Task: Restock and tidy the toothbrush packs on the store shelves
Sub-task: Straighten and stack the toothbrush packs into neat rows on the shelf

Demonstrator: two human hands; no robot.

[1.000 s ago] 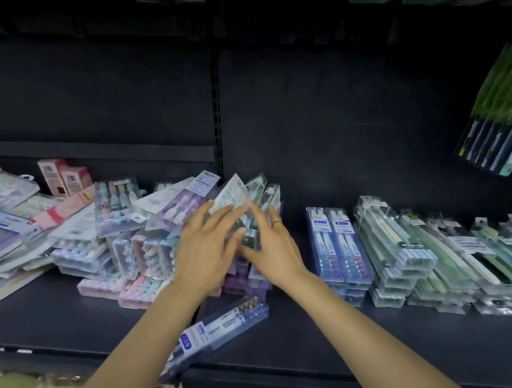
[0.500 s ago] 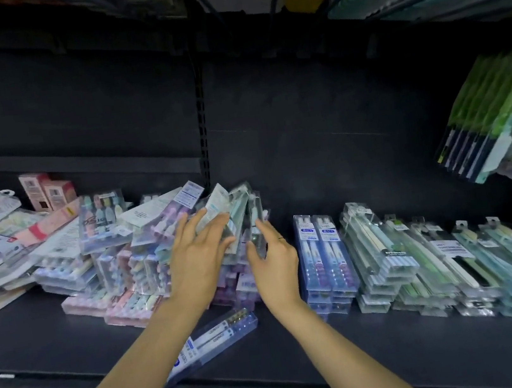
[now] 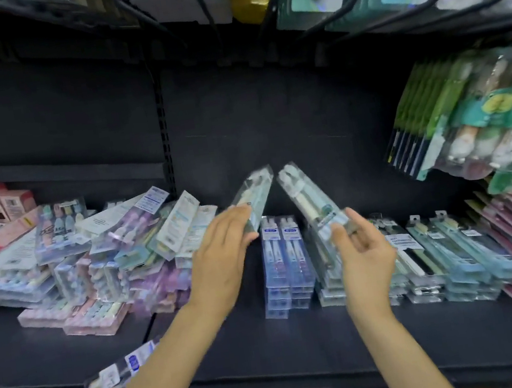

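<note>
Above the black store shelf (image 3: 272, 354), the left hand (image 3: 221, 258) gripped a clear toothbrush pack (image 3: 253, 194) tilted up to the right, while the right hand (image 3: 365, 254) pinched a second clear pack (image 3: 310, 199) leaning the opposite way, their top ends nearly meeting. Below them stood a neat stack of blue packs (image 3: 285, 262), with a jumbled heap of pastel packs (image 3: 116, 248) to the left and tidy rows of green packs (image 3: 448, 248) to the right.

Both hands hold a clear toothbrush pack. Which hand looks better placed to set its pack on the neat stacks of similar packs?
Probably the right hand: its pack hangs directly above the neat clear stacks. The left hand sits nearer the jumbled pile.
</note>
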